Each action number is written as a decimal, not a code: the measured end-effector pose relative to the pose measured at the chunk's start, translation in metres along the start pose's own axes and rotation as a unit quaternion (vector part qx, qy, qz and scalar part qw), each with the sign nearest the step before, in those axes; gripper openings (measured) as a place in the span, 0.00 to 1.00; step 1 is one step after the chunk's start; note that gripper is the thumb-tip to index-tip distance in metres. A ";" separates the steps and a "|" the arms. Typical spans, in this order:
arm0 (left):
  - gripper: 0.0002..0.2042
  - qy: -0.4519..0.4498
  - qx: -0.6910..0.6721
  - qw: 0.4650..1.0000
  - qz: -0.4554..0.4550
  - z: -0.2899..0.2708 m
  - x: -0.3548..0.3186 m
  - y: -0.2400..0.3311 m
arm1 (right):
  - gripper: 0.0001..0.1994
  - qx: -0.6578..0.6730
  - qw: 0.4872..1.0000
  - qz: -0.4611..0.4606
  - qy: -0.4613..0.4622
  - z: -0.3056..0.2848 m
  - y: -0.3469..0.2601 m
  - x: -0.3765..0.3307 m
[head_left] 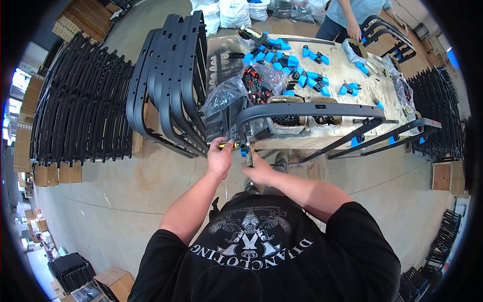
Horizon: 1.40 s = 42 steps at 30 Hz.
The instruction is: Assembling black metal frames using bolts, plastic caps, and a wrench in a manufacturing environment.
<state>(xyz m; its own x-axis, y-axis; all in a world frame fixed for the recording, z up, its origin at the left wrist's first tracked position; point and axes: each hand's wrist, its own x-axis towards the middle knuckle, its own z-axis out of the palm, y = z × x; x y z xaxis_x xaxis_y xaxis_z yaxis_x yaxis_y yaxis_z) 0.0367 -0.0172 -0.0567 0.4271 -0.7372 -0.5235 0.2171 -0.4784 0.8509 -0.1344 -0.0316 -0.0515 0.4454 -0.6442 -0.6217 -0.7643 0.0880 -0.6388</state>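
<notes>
A dark grey, bent metal frame (312, 109) lies over the near edge of the workbench, its end close to my hands. My left hand (220, 160) is closed on a small yellow-and-black tool (228, 145) whose kind I cannot make out, held against the frame's end. Just to the right, my right hand (259, 170) grips a narrow, worn metal tool (250, 156), upright beside the same end. A bit of blue (244, 152) shows between the hands. What the tools touch there is too small to tell.
The wooden bench (359, 83) carries blue-and-black fittings (287, 61), a bag of red and black parts (257, 83) and boxes of small black pieces (287, 121). Bent frames (166, 85) stand at left, beside stacked black bars (80, 105). A co-worker (349, 20) stands across the bench.
</notes>
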 end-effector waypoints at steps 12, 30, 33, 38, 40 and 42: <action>0.22 0.056 0.293 0.951 0.086 -0.003 -0.025 -0.049 | 0.51 0.035 0.999 0.004 -0.025 0.008 0.000 -0.003; 0.16 -0.026 -0.026 0.999 -0.019 0.005 0.005 -0.022 | 0.17 0.364 0.905 0.034 0.217 0.002 0.116 0.022; 0.16 0.010 -0.062 0.997 -0.039 0.001 0.005 -0.025 | 0.09 0.497 0.840 0.039 0.215 -0.017 0.136 -0.023; 0.11 0.018 0.068 0.997 0.012 -0.033 0.003 -0.047 | 0.08 0.526 0.809 0.090 0.246 -0.033 0.195 -0.076; 0.10 0.005 0.136 0.985 0.107 -0.035 -0.014 -0.080 | 0.17 0.383 0.878 0.118 0.262 -0.030 0.243 -0.077; 0.10 -0.087 0.137 0.968 0.189 -0.029 -0.053 -0.074 | 0.27 0.212 0.916 0.137 0.313 -0.063 0.184 -0.116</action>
<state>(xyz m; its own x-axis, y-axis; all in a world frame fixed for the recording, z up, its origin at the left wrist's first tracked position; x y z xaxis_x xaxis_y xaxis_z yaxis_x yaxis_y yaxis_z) 0.0234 0.0712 -0.0906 0.2718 -0.9421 -0.1963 -0.1779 -0.2497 0.9519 -0.3561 0.0113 -0.0690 -0.1917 -0.8518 -0.4876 -0.4983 0.5125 -0.6993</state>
